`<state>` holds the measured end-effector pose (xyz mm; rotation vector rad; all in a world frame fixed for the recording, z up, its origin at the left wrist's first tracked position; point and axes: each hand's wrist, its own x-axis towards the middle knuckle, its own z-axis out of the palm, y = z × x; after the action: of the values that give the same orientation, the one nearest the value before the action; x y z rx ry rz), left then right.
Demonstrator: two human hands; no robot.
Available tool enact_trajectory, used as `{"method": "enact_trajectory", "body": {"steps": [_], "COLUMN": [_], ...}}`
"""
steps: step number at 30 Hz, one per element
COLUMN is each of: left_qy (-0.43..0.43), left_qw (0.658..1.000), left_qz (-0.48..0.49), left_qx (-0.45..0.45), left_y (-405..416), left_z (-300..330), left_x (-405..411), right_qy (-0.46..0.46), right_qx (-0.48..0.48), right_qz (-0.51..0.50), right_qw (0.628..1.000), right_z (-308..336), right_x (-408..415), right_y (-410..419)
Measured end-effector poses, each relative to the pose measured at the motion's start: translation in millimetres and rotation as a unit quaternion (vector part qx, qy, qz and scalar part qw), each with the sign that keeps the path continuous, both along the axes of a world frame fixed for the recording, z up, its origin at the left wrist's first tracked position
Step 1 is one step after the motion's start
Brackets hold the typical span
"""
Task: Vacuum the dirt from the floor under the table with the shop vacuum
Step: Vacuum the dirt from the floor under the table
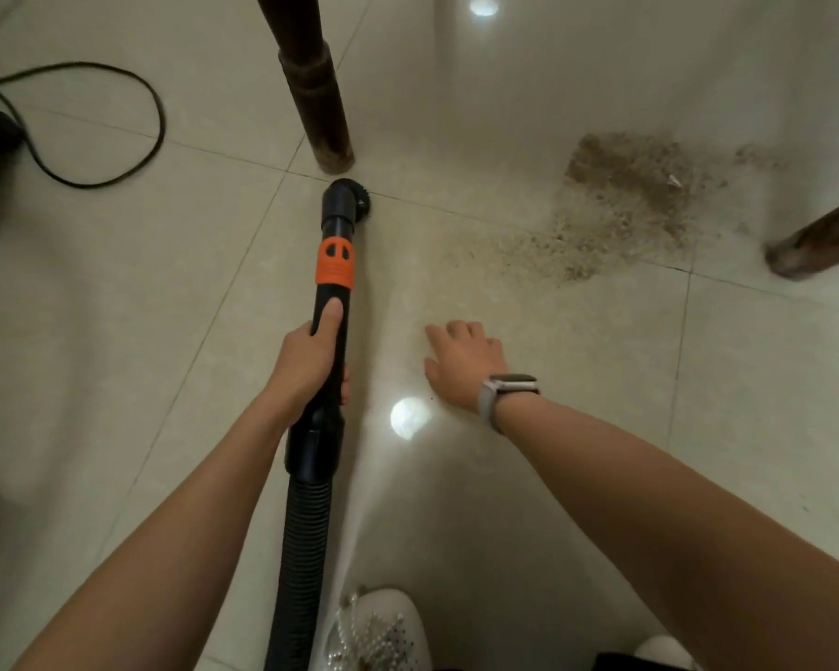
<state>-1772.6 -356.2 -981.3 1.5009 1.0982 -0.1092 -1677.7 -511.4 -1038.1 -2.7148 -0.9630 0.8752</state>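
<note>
The left hand (311, 355) is gripping the black vacuum wand (333, 302), thumb lying along its top, and the brush nozzle (347, 198) is resting on the tiled floor (117, 307) just before the dark table leg (311, 84). The dirt (621, 196) is lying well right of that leg — between it and a second leg (819, 244). The right hand (461, 360) is hovering with fingers spread, holding nothing. A power cord (117, 118) is looping left of the leg.

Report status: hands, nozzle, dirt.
Left hand grips vacuum wand; right hand open over floor. Brush nozzle beside table leg, short of dirt. Path clear.
</note>
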Motion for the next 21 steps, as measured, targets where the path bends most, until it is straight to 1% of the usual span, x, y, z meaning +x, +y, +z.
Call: {"method": "enact_trajectory", "body": {"steps": [1, 3, 5, 7, 10, 14, 17, 19, 21], "left_qy": [0.000, 0.002, 0.006, 0.006, 0.009, 0.034, 0.046, 0.049, 0.042], "left_qw": [1.000, 0.999, 0.998, 0.996, 0.991, 0.982, 0.982, 0.982, 0.982], "left_qz": [-0.013, -0.042, -0.064, -0.088, -0.134, -0.185, -0.181, -0.178, -0.176], "left_qx": [0.001, 0.005, 0.005, 0.012, 0.026, 0.016, 0.027, 0.049, 0.052], "left_y": [-6, -20, -33, -44, -55, -55, -47, -42, -40], "left_z": [-1, -2, -2, -2, -4, -3, 2, 6, 9], "left_x": [-3, -12, -22, -29, -39, -51, -45, -30, -9], "right_qy": [-0.008, 0.005, 0.002, 0.006, 0.034, 0.075, 0.090, 0.091, 0.090], "right_qx": [-0.046, -0.108, -0.129, -0.129, -0.126, -0.130, -0.134, -0.136, -0.141], "right_qz": [0.054, 0.116, 0.154, 0.177, 0.185, 0.160, 0.147, 0.145, 0.148], "right_qw": [0.997, 0.987, 0.980, 0.976, 0.974, 0.976, 0.976, 0.976, 0.975], "right_z": [-6, -18, -23, -21, -13, -8, -7, -10, -11], "right_x": [-2, -3, 0, 9, 27, 36, 35, 33, 31], "right_y": [-16, -44, -61, -70, -77, -77, -80, -82, -82]}}
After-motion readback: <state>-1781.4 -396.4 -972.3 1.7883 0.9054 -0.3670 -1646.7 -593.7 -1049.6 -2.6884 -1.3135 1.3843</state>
